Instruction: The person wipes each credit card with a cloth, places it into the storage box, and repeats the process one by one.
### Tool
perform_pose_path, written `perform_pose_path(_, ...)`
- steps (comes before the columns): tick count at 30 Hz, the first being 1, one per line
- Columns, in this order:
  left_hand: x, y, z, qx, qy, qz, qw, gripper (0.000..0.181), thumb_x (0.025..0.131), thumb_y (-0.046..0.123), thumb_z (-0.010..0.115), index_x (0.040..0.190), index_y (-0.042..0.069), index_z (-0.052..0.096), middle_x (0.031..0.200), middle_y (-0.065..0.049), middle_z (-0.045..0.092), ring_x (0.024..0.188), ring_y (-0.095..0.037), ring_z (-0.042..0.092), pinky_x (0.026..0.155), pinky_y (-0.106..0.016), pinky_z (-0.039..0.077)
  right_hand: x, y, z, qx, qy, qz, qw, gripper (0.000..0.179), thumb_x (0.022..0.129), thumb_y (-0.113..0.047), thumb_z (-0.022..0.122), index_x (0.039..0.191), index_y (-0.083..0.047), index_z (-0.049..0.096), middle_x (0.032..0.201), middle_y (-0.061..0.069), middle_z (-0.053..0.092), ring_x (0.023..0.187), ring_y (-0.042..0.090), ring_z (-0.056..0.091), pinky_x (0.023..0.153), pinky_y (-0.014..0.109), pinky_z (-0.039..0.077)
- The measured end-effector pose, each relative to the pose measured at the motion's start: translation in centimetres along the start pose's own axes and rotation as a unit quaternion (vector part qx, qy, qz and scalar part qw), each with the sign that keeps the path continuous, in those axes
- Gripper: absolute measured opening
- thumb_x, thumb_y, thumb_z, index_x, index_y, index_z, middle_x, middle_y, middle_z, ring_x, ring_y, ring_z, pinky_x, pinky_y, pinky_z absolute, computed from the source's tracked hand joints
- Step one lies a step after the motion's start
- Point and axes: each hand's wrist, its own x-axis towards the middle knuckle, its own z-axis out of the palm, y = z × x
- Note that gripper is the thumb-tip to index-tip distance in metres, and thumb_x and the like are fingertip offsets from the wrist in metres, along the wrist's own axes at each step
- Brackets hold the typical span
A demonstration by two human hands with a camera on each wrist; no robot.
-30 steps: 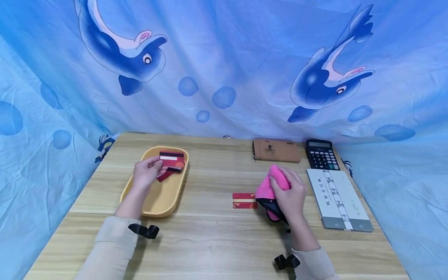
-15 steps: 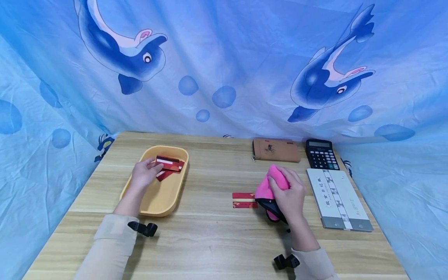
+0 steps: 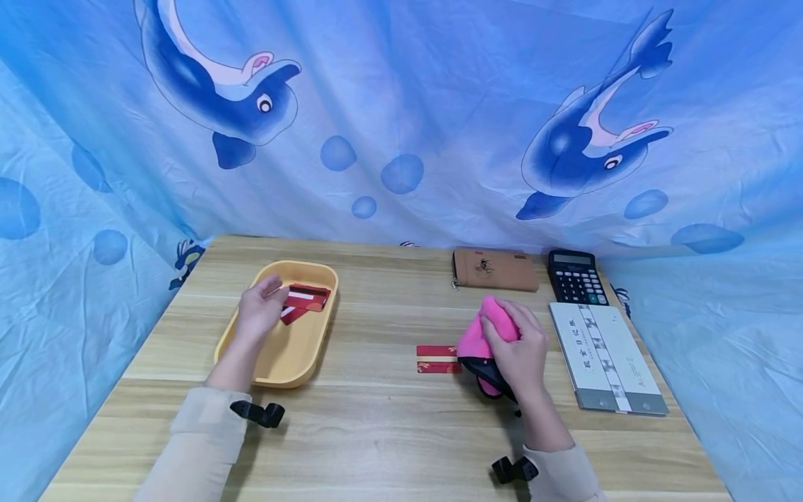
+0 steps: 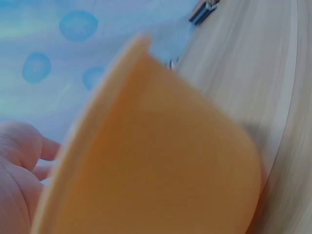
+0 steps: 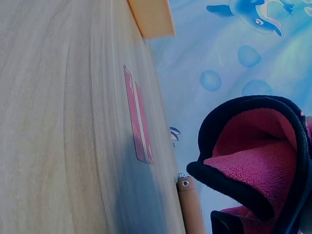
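Observation:
My left hand (image 3: 258,307) hovers over the yellow tray (image 3: 288,359), fingers relaxed and holding nothing. Several red cards (image 3: 309,298) with dark stripes lie overlapping inside, at the tray's far end, just right of the fingertips. The left wrist view shows the tray's wall (image 4: 161,146) up close, and the cards are hidden there. Off to the right, my right hand (image 3: 525,345) grips a soft pink pouch (image 3: 478,340) with black trim. Its fleecy pink inside (image 5: 258,161) shows in the right wrist view. Beside the pouch, a red card (image 3: 437,360) with a pale gold band lies on the table.
A brown zip wallet (image 3: 495,270) lies at the back of the wooden table (image 3: 376,432). Right of it are a black calculator (image 3: 577,277) and a white-and-grey notebook (image 3: 607,357). A blue dolphin-print curtain (image 3: 401,118) hangs behind and at both sides.
My left hand lowered a red card into the tray and let it go onto the other cards; its fingers have since lifted away. The right hand and pouch have stayed still.

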Motion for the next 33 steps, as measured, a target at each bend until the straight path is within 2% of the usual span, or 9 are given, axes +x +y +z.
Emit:
perform_pose_path(4,-1.0,1.6,1.2,-0.028,0.014,0.024,0.9992,0.053,0.103,0.014,0.058,0.152,-0.001,0.041,0.150,-0.022,0.048,0.138,-0.033,0.048,0.114,-0.041,0.039,0.1,0.0,-0.1,0.002,-0.001,0.001,1.0000,0.040,0.079,-0.002,0.085,0.117,-0.001,0.074,0.116,0.013,0.071,0.102,0.029,0.067,0.082,0.007,0.047)
perform_pose_path(7,-1.6,2.5,2.3,-0.052,0.025,0.062,0.9964,0.050,0.102,0.012,0.061,0.148,-0.001,0.047,0.145,-0.020,0.054,0.133,-0.031,0.053,0.113,-0.036,0.042,0.1,-0.1,-0.3,0.002,-0.002,0.001,1.0000,0.040,0.079,-0.002,0.085,0.117,-0.001,0.074,0.116,0.013,0.071,0.102,0.029,0.067,0.082,0.007,0.047)
perform_pose_path(9,-2.1,3.1,3.2,-0.072,0.035,0.102,0.9915,0.048,0.101,0.010,0.062,0.145,-0.003,0.049,0.141,-0.022,0.057,0.130,-0.031,0.056,0.110,-0.032,0.044,0.1,0.0,-0.4,0.001,-0.003,0.007,1.0000,0.040,0.079,-0.003,0.085,0.117,-0.002,0.074,0.116,0.013,0.071,0.103,0.028,0.067,0.083,0.007,0.047)
perform_pose_path(13,-3.5,3.6,5.3,-0.096,0.049,0.204,0.9730,0.044,0.098,0.004,0.065,0.138,-0.007,0.053,0.132,-0.026,0.061,0.122,-0.036,0.060,0.103,-0.030,0.050,0.2,-0.1,-0.6,-0.002,-0.005,0.025,0.9997,0.041,0.080,-0.004,0.086,0.119,-0.004,0.073,0.117,0.011,0.071,0.105,0.025,0.066,0.084,0.008,0.047)
perform_pose_path(16,-4.8,3.6,7.0,-0.072,0.043,0.277,0.9574,0.038,0.096,0.002,0.068,0.132,-0.008,0.058,0.127,-0.024,0.065,0.118,-0.037,0.063,0.101,-0.031,0.051,0.2,-0.1,-0.8,-0.001,-0.004,0.029,0.9996,0.041,0.081,-0.005,0.085,0.120,-0.006,0.073,0.118,0.011,0.071,0.106,0.025,0.066,0.085,0.008,0.048)
perform_pose_path(19,-6.1,3.4,8.5,-0.032,0.021,0.321,0.9464,0.035,0.094,0.004,0.071,0.128,-0.004,0.063,0.124,-0.019,0.068,0.116,-0.035,0.065,0.101,-0.031,0.051,0.1,-0.1,-1.0,-0.003,-0.003,0.030,0.9995,0.041,0.081,-0.006,0.085,0.121,-0.007,0.074,0.120,0.011,0.070,0.107,0.025,0.065,0.085,0.008,0.047)
perform_pose_path(24,-7.5,2.5,10.7,0.027,-0.034,0.335,0.9411,0.037,0.094,0.011,0.073,0.129,0.003,0.065,0.127,-0.012,0.068,0.115,-0.032,0.065,0.101,-0.042,0.052,-0.1,-0.3,-1.4,-0.008,-0.002,0.028,0.9996,0.040,0.082,-0.008,0.085,0.121,-0.008,0.074,0.120,0.011,0.070,0.108,0.026,0.065,0.086,0.010,0.048)
perform_pose_path(29,-8.4,1.3,12.6,0.079,-0.095,0.318,0.9398,0.046,0.091,0.017,0.077,0.133,0.004,0.063,0.133,-0.013,0.064,0.116,-0.034,0.063,0.102,-0.048,0.051,-0.3,-0.3,-1.9,-0.017,0.001,0.022,0.9996,0.040,0.083,-0.009,0.084,0.121,-0.010,0.074,0.120,0.010,0.071,0.108,0.026,0.066,0.088,0.010,0.047)
perform_pose_path(33,-8.7,0.2,13.9,0.091,-0.140,0.301,0.9391,0.050,0.089,0.016,0.080,0.133,0.001,0.062,0.132,-0.015,0.064,0.116,-0.035,0.062,0.104,-0.050,0.049,-0.5,-0.2,-2.2,-0.021,-0.001,0.021,0.9996,0.041,0.083,-0.010,0.084,0.122,-0.011,0.074,0.119,0.010,0.071,0.107,0.023,0.066,0.089,0.009,0.046)
